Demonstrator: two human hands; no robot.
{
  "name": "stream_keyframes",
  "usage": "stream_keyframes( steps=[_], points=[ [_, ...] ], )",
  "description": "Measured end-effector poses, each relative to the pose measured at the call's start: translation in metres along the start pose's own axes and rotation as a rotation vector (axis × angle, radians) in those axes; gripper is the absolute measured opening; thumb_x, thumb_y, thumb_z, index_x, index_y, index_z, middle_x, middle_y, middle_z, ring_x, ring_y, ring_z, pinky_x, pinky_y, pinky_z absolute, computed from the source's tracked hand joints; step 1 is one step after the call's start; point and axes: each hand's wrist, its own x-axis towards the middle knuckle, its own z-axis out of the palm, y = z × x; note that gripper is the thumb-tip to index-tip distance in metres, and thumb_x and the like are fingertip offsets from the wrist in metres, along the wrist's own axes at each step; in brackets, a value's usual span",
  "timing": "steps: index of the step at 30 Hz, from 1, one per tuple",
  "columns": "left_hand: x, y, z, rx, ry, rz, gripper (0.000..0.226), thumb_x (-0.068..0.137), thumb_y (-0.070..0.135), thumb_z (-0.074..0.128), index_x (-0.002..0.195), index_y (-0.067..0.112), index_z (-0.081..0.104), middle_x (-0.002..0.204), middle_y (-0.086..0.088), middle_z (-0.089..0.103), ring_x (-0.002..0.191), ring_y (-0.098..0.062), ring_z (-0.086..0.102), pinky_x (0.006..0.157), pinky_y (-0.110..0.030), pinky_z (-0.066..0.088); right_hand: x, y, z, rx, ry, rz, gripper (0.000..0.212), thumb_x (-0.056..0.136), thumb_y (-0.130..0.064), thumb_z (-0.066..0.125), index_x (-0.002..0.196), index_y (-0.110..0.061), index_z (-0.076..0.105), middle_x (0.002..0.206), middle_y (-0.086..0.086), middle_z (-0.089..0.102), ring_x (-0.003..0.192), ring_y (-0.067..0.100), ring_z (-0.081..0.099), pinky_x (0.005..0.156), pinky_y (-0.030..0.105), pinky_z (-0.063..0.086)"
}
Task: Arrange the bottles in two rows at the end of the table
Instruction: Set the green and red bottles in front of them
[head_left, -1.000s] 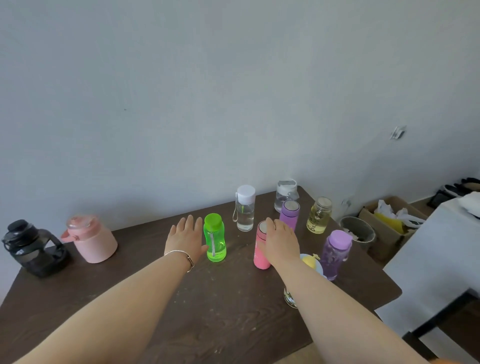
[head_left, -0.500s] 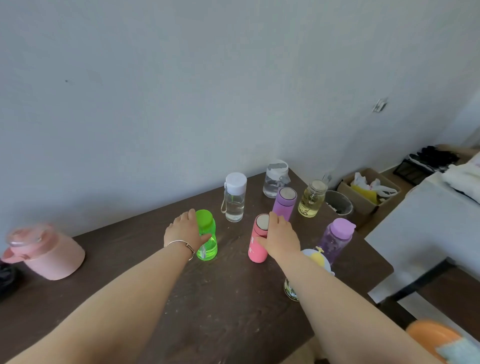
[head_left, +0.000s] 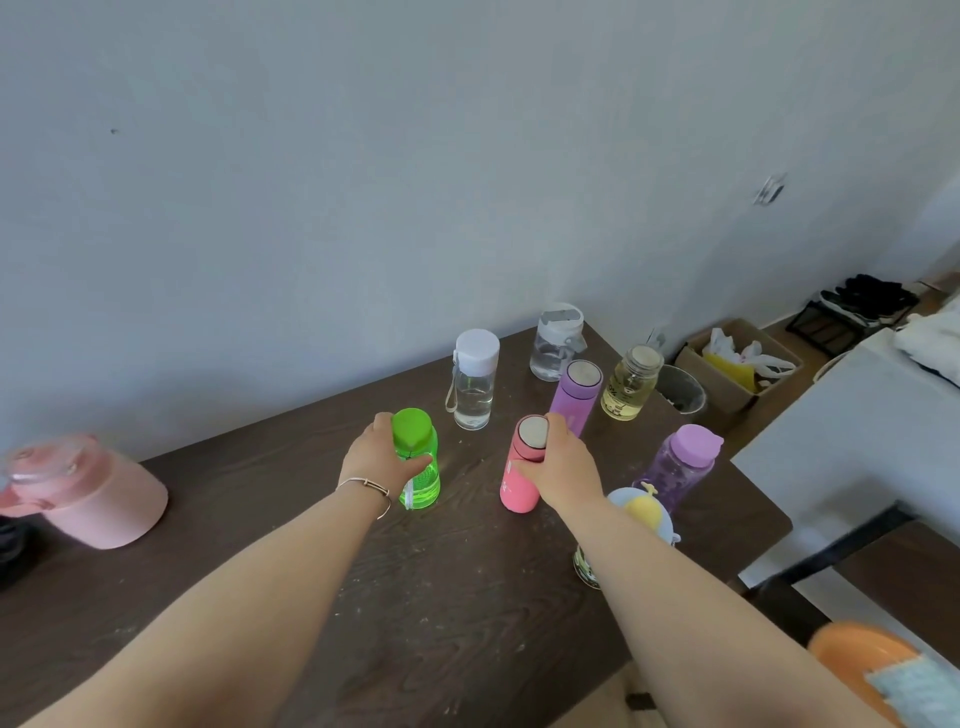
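My left hand (head_left: 378, 457) is wrapped around the upper part of the green bottle (head_left: 420, 483), which stands on the dark wooden table (head_left: 467, 597). My right hand (head_left: 563, 465) grips the pink bottle (head_left: 517, 483) near its top. Behind them stand a clear bottle with a white cap (head_left: 474, 379), a clear bottle with a grey handle (head_left: 553, 343), a purple flask (head_left: 576, 395) and a yellowish jar (head_left: 629, 384). A translucent purple bottle (head_left: 678, 462) stands at the right. A bottle with a yellow-and-white lid (head_left: 644, 512) is partly hidden by my right forearm.
A large pink jug (head_left: 88, 493) and a black jug (head_left: 10, 540) stand at the table's left. Past the table's right end are a grey bin (head_left: 680, 387), a cardboard box (head_left: 737, 364) and a white table (head_left: 857, 431). An orange object (head_left: 862, 660) shows at bottom right.
My left hand moved from beside the green bottle to close around it. My right hand slid from the pink bottle's top down its side. The view swung right.
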Motion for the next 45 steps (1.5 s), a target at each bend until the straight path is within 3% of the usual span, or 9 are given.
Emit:
stream_keyframes(
  steps=[9,20,24,28,32,45],
  points=[
    [-0.021,0.004,-0.018,-0.021,0.071,-0.037,0.066,0.068,0.040,0.082,0.118,0.013,0.048,0.109,-0.009,0.062,0.098,-0.032,0.059,0.074,-0.032,0.041,-0.012,-0.011,-0.005,-0.011,-0.005,-0.066,0.065,0.080,-0.031,0.077,0.132,-0.019,0.040,0.116,0.005,0.062,0.106,0.027,0.061,0.084,0.041,0.053],
    [-0.096,-0.010,-0.069,-0.053,0.268,-0.177,0.062,0.068,0.039,0.081,0.114,0.012,0.049,0.107,-0.009,0.061,0.096,-0.030,0.058,0.072,-0.032,0.042,-0.042,-0.062,-0.011,0.074,-0.066,-0.274,0.060,0.076,-0.032,0.076,0.125,-0.020,0.044,0.118,0.004,0.064,0.104,0.030,0.061,0.082,0.040,0.052],
    [-0.136,-0.026,-0.089,-0.041,0.348,-0.247,0.062,0.069,0.039,0.080,0.113,0.011,0.049,0.107,-0.009,0.061,0.096,-0.031,0.058,0.074,-0.034,0.045,-0.061,-0.085,0.000,0.115,-0.121,-0.353,0.063,0.075,-0.029,0.075,0.129,-0.019,0.044,0.117,0.004,0.064,0.102,0.027,0.062,0.076,0.033,0.047],
    [-0.174,-0.046,-0.110,-0.047,0.412,-0.303,0.062,0.069,0.038,0.081,0.115,0.012,0.049,0.106,-0.008,0.062,0.095,-0.030,0.059,0.075,-0.035,0.047,-0.081,-0.116,0.010,0.117,-0.193,-0.429,0.067,0.074,-0.031,0.075,0.131,-0.018,0.042,0.115,0.006,0.063,0.104,0.029,0.060,0.083,0.039,0.052],
    [-0.201,-0.069,-0.130,-0.030,0.458,-0.365,0.064,0.070,0.037,0.080,0.120,0.013,0.049,0.105,-0.010,0.063,0.095,-0.033,0.059,0.074,-0.034,0.046,-0.098,-0.146,0.021,0.118,-0.235,-0.484,0.071,0.072,-0.033,0.078,0.132,-0.017,0.043,0.114,0.006,0.063,0.105,0.029,0.060,0.078,0.035,0.050],
    [-0.240,-0.157,-0.184,-0.029,0.524,-0.459,0.057,0.069,0.038,0.081,0.108,0.011,0.048,0.103,-0.010,0.061,0.094,-0.032,0.059,0.070,-0.033,0.043,-0.145,-0.230,0.077,0.080,-0.294,-0.571,0.072,0.073,-0.031,0.080,0.133,-0.017,0.043,0.117,0.004,0.062,0.104,0.026,0.060,0.078,0.034,0.051]
  ],
)
